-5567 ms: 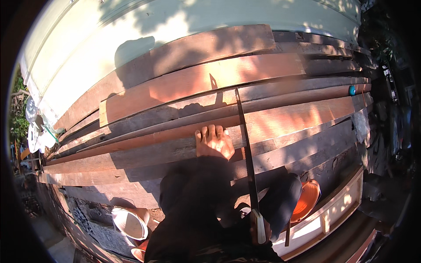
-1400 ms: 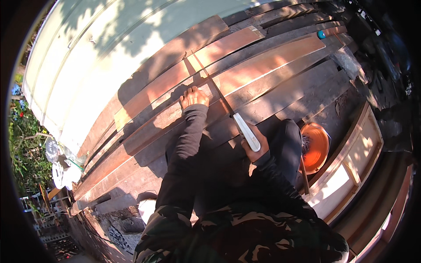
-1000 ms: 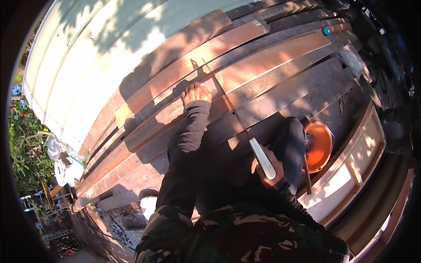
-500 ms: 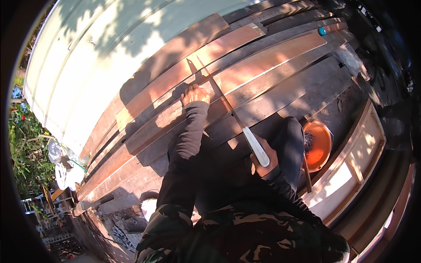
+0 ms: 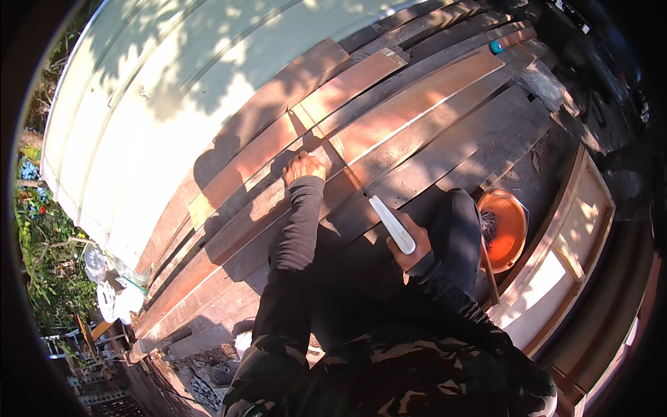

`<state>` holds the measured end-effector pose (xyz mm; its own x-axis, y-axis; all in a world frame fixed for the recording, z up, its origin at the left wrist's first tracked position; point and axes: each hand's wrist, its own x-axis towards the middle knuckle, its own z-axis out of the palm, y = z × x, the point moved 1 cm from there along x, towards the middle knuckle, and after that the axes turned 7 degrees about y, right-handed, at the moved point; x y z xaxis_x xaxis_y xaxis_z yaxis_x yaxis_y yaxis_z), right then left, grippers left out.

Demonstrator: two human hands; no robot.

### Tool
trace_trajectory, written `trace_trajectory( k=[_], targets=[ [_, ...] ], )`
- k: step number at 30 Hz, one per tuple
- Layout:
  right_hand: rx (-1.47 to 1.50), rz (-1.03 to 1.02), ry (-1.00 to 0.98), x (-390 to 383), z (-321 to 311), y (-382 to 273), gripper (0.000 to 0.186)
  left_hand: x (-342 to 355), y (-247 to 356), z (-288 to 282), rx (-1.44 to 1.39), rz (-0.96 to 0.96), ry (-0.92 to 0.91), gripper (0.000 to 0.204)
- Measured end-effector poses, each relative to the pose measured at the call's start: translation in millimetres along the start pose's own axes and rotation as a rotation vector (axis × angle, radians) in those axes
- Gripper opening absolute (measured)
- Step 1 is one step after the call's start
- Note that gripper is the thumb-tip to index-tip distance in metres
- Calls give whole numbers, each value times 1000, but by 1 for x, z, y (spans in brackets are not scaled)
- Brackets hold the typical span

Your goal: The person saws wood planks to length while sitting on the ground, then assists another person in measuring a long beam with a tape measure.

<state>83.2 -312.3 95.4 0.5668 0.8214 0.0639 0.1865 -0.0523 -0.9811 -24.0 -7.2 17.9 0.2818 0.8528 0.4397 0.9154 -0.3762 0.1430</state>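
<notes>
My right hand (image 5: 415, 243) grips the white handle (image 5: 393, 224) of a handsaw. Its thin blade (image 5: 338, 156) runs up and left across a reddish-brown wooden board (image 5: 417, 108), where the edge shows as a narrow line. My left hand (image 5: 304, 167) bears down on the same board just left of the blade, with its fingers curled and their tips partly hidden. The board lies on other planks (image 5: 445, 149) laid side by side in front of me.
A pale green-white corrugated sheet (image 5: 174, 104) slopes up beyond the planks. By my right knee stands an orange bucket (image 5: 511, 233), beside a wooden frame (image 5: 570, 260). A small teal object (image 5: 495, 47) rests at the far right. Clear plastic bags (image 5: 125, 295) lie at the left.
My right hand and the saw handle have moved forward and left, nearer the board. My left hand keeps its place on the board. The whole view has shifted slightly.
</notes>
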Motion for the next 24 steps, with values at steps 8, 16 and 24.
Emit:
trace_trajectory(
  k=[8,16,24],
  targets=[
    [182,12,-139,32,-24,26,55,6,3,-4,0,4,-46,25],
    [-158,-91,-10,-68,-32,-21,59,2,-4,-6,5,-12,-64,25],
    [45,-63,44,15,7,25,56,4,14,-2,16,19,-54,25]
  ],
)
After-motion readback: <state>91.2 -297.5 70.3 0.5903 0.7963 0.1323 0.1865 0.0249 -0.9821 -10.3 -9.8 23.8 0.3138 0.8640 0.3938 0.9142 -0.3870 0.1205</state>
